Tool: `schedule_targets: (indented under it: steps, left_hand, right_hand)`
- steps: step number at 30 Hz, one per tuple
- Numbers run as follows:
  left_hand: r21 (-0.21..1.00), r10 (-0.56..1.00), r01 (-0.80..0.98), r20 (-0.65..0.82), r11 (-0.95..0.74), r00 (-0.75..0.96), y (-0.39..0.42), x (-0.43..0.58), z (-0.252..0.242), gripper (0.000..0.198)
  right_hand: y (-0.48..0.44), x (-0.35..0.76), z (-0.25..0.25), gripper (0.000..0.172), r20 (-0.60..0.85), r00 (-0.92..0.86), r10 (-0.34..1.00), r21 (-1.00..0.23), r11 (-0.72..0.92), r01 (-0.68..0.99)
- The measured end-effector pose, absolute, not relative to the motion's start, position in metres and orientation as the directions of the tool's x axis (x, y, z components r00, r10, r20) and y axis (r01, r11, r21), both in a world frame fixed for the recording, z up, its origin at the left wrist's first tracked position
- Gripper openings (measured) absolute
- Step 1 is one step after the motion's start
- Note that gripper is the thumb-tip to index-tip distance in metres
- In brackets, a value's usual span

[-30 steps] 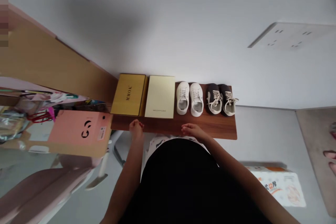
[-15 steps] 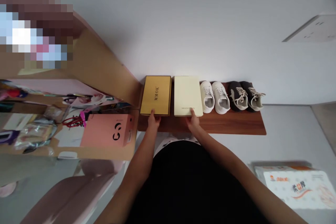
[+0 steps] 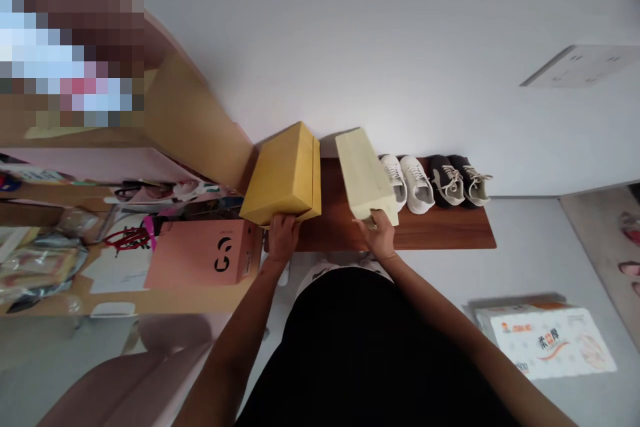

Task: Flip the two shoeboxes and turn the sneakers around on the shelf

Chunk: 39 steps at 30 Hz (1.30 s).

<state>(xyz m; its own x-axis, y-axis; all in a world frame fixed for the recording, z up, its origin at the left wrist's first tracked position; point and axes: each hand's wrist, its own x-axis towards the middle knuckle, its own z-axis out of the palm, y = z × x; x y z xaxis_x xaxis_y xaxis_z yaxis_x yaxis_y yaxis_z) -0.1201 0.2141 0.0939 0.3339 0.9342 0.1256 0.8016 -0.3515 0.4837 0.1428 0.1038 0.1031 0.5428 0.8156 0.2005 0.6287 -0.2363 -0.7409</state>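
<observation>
My left hand [image 3: 283, 239] is closed on the near edge of a yellow shoebox [image 3: 277, 170], which is tipped up so that a plain side faces me and its lid rim lies at the right. My right hand [image 3: 379, 236] grips the near end of a cream shoebox [image 3: 363, 170], tilted and partly covering a white sneaker. Both boxes are above a reddish-brown wooden shelf [image 3: 440, 232]. To their right stands the pair of white sneakers [image 3: 418, 187], followed by a pair of black sneakers [image 3: 447, 180] with pale laces.
At the left, a desk [image 3: 220, 300] carries a pink box [image 3: 195, 253], red glasses and plastic-wrapped items. A pink chair [image 3: 135, 373] stands below it. A white tissue pack [image 3: 555, 343] lies on the floor at the right. A wall socket [image 3: 575, 67] is above.
Both shoeboxes have been tipped from lying flat with their printed lids up. The printing on the lids is now out of sight. My fingers have moved further round their near ends.
</observation>
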Motion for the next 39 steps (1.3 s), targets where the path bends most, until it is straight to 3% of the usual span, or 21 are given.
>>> schedule_targets:
  steps: [3,7,12,20,26,31,35,39]
  left_hand:
    - [0.338,0.882,0.822,0.057,-0.458,0.468,0.217,-0.118,0.082,0.023]
    - [0.244,0.829,0.813,-0.058,-0.528,0.556,0.221,-0.116,0.06,0.029]
    - [0.201,0.771,0.788,-0.172,-0.582,0.613,0.216,-0.123,0.038,0.038]
    - [0.219,0.776,0.802,-0.207,-0.556,0.595,0.216,-0.1,0.019,0.046]
    - [0.268,0.773,0.816,-0.271,-0.512,0.574,0.217,-0.101,0.012,0.049]
    - [0.239,0.78,0.83,-0.286,-0.504,0.557,0.209,-0.103,0.019,0.053]
    - [0.212,0.844,0.884,-0.271,-0.418,0.464,0.199,-0.103,0.027,0.051]
    - [0.325,0.875,0.865,-0.173,-0.382,0.451,0.186,-0.102,0.034,0.042]
  right_hand:
    - [0.115,0.137,0.093,0.02,0.181,0.286,0.941,-0.556,-0.142,0.819]
    - [0.125,0.136,0.078,0.025,0.033,0.103,0.994,-0.335,-0.086,0.938]
    - [0.126,0.135,0.057,0.029,-0.142,-0.032,0.989,-0.219,0.0,0.976]
    - [0.134,0.135,0.031,0.028,-0.289,0.006,0.957,-0.237,-0.078,0.968]
    - [0.129,0.143,0.018,0.028,-0.315,0.062,0.947,-0.264,-0.15,0.953]
    - [0.125,0.14,0.011,0.028,-0.268,0.111,0.957,-0.316,-0.196,0.928]
    - [0.107,0.136,0.013,0.032,-0.161,0.134,0.978,-0.453,-0.194,0.87]
    - [0.071,0.151,0.02,0.03,-0.064,0.194,0.979,-0.546,-0.197,0.814]
